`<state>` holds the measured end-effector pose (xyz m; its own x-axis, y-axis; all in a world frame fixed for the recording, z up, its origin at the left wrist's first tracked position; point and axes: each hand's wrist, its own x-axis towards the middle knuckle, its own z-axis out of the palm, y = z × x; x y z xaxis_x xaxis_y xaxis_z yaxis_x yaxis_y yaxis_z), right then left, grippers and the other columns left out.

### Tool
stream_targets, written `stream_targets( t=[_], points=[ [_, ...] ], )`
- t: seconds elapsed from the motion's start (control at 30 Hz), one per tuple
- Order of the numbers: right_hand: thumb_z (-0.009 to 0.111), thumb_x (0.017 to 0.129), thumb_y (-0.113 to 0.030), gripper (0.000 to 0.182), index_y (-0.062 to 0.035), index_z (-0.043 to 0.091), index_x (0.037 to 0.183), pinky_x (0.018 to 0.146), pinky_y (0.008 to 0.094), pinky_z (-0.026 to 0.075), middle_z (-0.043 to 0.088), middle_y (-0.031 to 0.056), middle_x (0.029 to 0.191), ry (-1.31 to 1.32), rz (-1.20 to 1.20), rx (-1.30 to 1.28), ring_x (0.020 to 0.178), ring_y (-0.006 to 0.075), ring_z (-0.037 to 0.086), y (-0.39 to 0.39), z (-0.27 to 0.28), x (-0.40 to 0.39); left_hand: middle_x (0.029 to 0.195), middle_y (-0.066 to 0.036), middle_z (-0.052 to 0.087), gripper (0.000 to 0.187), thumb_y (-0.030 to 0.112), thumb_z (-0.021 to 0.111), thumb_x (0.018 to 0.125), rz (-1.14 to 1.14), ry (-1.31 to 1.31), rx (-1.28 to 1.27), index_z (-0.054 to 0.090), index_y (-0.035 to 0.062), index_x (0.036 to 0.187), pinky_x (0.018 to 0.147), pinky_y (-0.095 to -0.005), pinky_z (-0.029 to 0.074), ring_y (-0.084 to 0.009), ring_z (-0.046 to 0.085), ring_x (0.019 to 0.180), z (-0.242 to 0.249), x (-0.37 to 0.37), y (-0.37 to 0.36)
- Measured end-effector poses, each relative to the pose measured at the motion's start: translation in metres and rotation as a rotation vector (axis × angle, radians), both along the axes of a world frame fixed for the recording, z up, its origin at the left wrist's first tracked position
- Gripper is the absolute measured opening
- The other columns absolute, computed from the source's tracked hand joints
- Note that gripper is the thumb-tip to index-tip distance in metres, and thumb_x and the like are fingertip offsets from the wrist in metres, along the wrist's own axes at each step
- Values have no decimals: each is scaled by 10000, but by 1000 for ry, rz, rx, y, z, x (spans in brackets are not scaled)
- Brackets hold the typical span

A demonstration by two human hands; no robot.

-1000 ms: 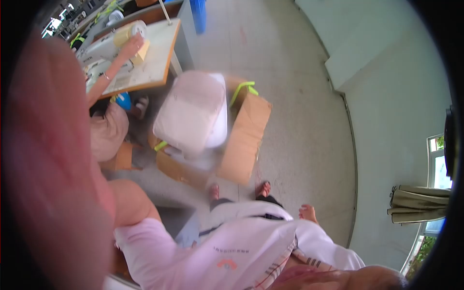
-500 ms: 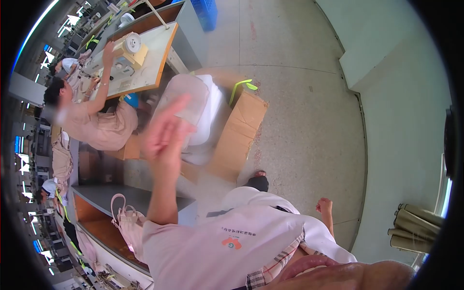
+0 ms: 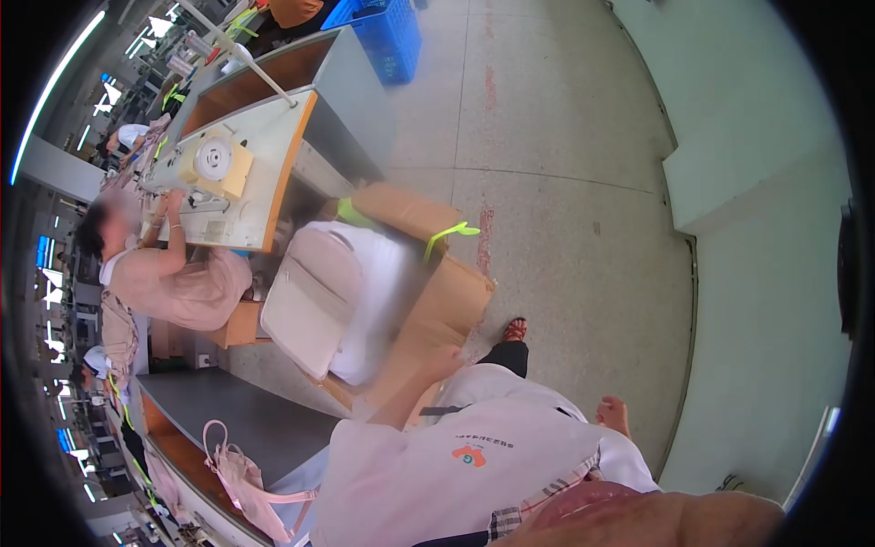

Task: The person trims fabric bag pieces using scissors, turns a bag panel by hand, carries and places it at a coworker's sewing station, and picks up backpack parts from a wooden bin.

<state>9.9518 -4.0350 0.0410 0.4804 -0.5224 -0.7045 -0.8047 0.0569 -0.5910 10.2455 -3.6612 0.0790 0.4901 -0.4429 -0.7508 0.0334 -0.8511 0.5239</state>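
My left hand (image 3: 443, 362) is low in front of my body, beside the near side of an open cardboard box (image 3: 453, 296). Motion smears its fingers. My right hand (image 3: 613, 415) hangs at my side over the floor, fingers curled in, with nothing showing in it. A stack of white padded pieces (image 3: 383, 292) fills the box. On the left of that stack lies a flat beige bag piece (image 3: 314, 296) with rounded corners and a curved seam. A neon-green strap (image 3: 453, 234) hangs over the box's far flap.
At the left a person (image 3: 173, 283) sits at a sewing machine (image 3: 214, 169) on a worktable (image 3: 260, 205). A pink backpack (image 3: 241, 479) rests on a grey bench (image 3: 228, 410) near me. A blue crate (image 3: 392, 46) stands ahead; a pale wall (image 3: 756, 273) runs along the right.
My left hand has swung from over the beige piece down and back towards my body. The view has shifted, and the seated person's raised arm has come down to the machine.
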Motion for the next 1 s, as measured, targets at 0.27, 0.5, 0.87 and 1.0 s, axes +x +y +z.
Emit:
stream_targets(
  t=[0.27, 0.5, 0.87, 1.0],
  points=[
    [534, 657, -85, 202, 31, 614, 802, 416, 321, 433, 537, 90, 501, 471, 544, -381, 453, 170, 548, -194, -92, -15, 871, -154, 625, 354, 221, 595, 741, 550, -85, -297, 586, -29, 992, 709, -317, 469, -233, 605, 804, 3, 131, -68],
    [523, 658, -80, 223, 38, 605, 829, 404, 320, 432, 535, 92, 507, 328, 877, -455, 440, 174, 542, -336, -112, 228, 822, -108, 624, 272, 168, 563, 765, 687, -252, -113, 601, -33, 945, 613, -300, 481, -199, 602, 675, -28, 252, -112],
    [505, 710, -33, 266, 64, 551, 954, 382, 266, 416, 518, 72, 536, -123, 496, -250, 417, 136, 506, -367, 38, 845, 621, -70, 550, 177, 157, 525, 764, 1529, 150, -199, 586, -9, 749, 420, -248, 426, -138, 563, 502, -56, 342, -186],
    [520, 711, -36, 276, 68, 543, 966, 398, 253, 415, 537, 72, 563, -150, 622, -186, 448, 125, 510, -336, 29, 960, 614, -82, 552, 180, 151, 512, 770, 1555, 220, -176, 577, -10, 721, 398, -262, 409, -141, 543, 480, -65, 445, -177]
  ],
)
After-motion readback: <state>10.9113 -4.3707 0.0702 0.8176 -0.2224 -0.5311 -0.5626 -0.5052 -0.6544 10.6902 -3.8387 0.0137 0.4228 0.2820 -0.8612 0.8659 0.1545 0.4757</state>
